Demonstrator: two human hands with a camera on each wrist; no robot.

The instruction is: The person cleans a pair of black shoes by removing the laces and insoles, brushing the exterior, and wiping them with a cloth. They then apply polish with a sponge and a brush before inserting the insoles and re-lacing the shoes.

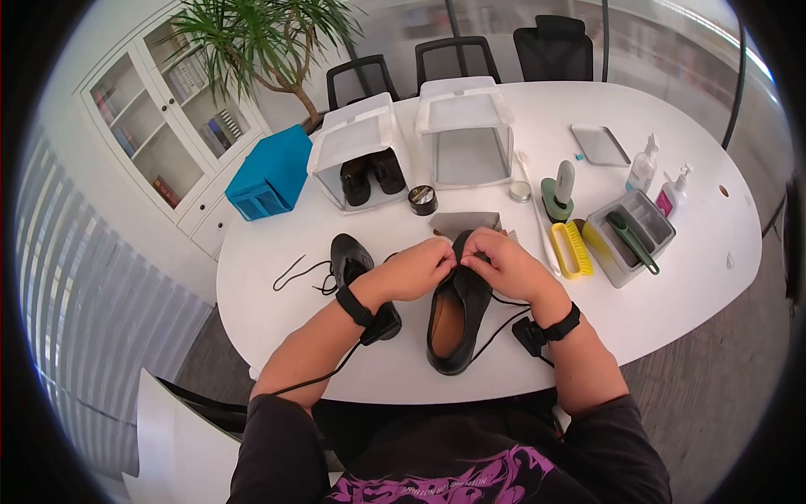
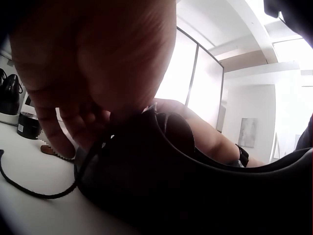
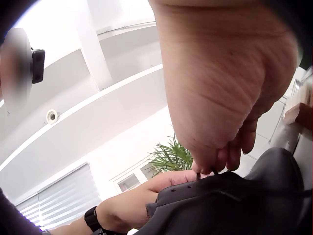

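A black lace-up shoe (image 1: 478, 296) with a tan insole stands on the white table, its heel towards me. Both hands meet over its lacing. My right hand (image 1: 501, 265) pinches a black shoelace (image 3: 198, 176) at the eyelets, as the right wrist view shows. From the other side my left hand (image 1: 417, 270) has thumb and fingers closed on the lacing at the eyelet edge; its palm hides part of the grip in the left wrist view. A loose lace end (image 2: 49, 196) trails onto the table. Left of it lies a second black shoe (image 1: 349, 256), partly behind my left forearm.
Behind the shoe lie a grey-brown box (image 1: 464, 223) and a polish tin (image 1: 422, 200). Two white-framed boxes (image 1: 464, 126) stand farther back, one with black shoes (image 1: 371, 178), beside a blue box (image 1: 273, 172). Rightward are a yellow brush (image 1: 572, 250), a grey caddy (image 1: 617, 265) and bottles (image 1: 643, 164).
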